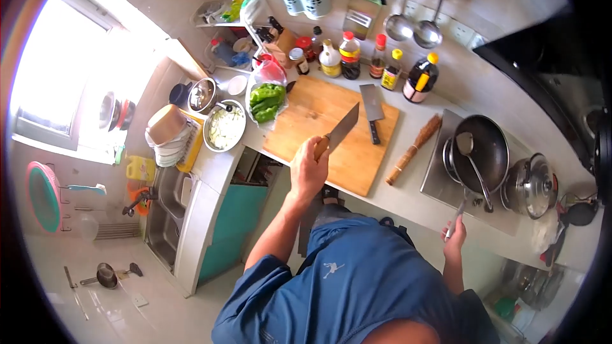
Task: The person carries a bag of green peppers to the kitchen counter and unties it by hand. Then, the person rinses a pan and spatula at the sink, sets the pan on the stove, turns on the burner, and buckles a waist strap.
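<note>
My left hand is closed around the wooden handle of a cleaver, its broad blade pointing up and right over the cutting board. A second cleaver with a black handle lies on the board's right part. My right hand, lower right by the counter edge, grips a slim grey metal object; its kind is not clear. It points up towards the black wok, in which a ladle rests. Green peppers in a plastic bag sit at the board's left edge.
Sauce bottles line the wall behind the board. A brush of bundled twigs lies between board and stove. Right of the wok stands a lidded pot. At left are a bowl of pale cut food and the sink.
</note>
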The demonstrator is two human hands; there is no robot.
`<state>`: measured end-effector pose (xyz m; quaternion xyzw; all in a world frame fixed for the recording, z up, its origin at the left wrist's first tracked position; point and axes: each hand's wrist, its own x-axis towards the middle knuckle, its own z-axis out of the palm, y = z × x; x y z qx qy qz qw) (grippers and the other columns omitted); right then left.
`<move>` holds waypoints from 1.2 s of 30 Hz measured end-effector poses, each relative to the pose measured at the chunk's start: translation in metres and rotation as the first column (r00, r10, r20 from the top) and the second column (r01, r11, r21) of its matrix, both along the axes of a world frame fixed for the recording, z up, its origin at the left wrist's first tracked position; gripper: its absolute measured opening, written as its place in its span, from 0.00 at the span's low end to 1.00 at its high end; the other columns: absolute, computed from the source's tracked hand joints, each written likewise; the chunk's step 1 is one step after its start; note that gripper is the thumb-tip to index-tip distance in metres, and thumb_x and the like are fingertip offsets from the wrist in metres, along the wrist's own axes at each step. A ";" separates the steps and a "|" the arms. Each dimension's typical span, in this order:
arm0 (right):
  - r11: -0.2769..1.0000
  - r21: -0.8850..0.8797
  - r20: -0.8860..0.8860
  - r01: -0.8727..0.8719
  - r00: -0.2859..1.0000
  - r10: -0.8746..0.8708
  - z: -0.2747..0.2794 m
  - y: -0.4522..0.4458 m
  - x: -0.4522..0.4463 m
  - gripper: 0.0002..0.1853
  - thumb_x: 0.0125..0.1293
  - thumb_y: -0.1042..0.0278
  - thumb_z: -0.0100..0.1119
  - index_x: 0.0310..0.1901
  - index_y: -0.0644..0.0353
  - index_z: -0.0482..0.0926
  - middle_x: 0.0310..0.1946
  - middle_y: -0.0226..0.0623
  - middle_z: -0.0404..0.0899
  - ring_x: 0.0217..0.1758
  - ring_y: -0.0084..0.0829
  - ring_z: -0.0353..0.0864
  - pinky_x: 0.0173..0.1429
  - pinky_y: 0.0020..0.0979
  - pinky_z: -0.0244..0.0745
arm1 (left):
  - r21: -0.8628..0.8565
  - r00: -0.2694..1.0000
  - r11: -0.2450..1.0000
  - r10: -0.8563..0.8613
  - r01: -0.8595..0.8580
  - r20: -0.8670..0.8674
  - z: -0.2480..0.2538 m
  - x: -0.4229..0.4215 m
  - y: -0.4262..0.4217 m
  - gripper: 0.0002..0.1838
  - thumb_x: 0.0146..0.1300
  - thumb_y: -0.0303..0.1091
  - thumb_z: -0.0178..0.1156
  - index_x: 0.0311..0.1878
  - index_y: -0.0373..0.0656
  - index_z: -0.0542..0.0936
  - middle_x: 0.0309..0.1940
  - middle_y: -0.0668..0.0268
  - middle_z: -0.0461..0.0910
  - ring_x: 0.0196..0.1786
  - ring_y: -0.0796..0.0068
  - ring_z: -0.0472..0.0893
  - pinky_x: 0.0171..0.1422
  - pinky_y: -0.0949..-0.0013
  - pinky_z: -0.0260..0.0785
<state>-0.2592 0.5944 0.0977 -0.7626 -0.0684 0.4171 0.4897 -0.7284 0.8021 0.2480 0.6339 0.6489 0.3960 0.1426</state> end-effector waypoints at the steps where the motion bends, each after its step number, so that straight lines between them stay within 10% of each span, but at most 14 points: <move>1: 1.000 -0.004 0.009 -0.009 1.000 0.009 -0.004 -0.002 0.003 0.31 0.71 0.32 0.60 0.52 0.58 0.77 0.38 0.34 0.81 0.29 0.27 0.81 0.26 0.29 0.76 | -0.001 1.000 1.000 -0.009 0.009 -0.016 -0.001 -0.021 0.012 0.19 0.64 0.31 0.70 0.56 0.42 0.80 0.47 0.50 0.85 0.50 0.45 0.85 0.54 0.53 0.77; 7: 0.974 -0.165 0.067 0.158 0.987 -0.148 0.002 -0.001 -0.010 0.39 0.68 0.27 0.60 0.64 0.55 0.75 0.54 0.35 0.77 0.50 0.34 0.78 0.49 0.42 0.75 | 0.013 0.997 1.000 0.025 -0.026 0.073 0.011 -0.103 0.052 0.18 0.64 0.28 0.70 0.56 0.39 0.80 0.47 0.50 0.85 0.50 0.46 0.85 0.55 0.54 0.77; 36: 0.858 -0.271 0.131 0.437 0.899 -0.417 -0.001 0.002 -0.028 0.44 0.69 0.28 0.60 0.73 0.56 0.68 0.65 0.39 0.75 0.55 0.39 0.81 0.49 0.41 0.80 | 0.272 0.967 0.942 0.232 -0.197 -0.104 0.045 -0.287 0.299 0.18 0.62 0.36 0.72 0.53 0.41 0.84 0.41 0.52 0.88 0.44 0.53 0.89 0.52 0.58 0.79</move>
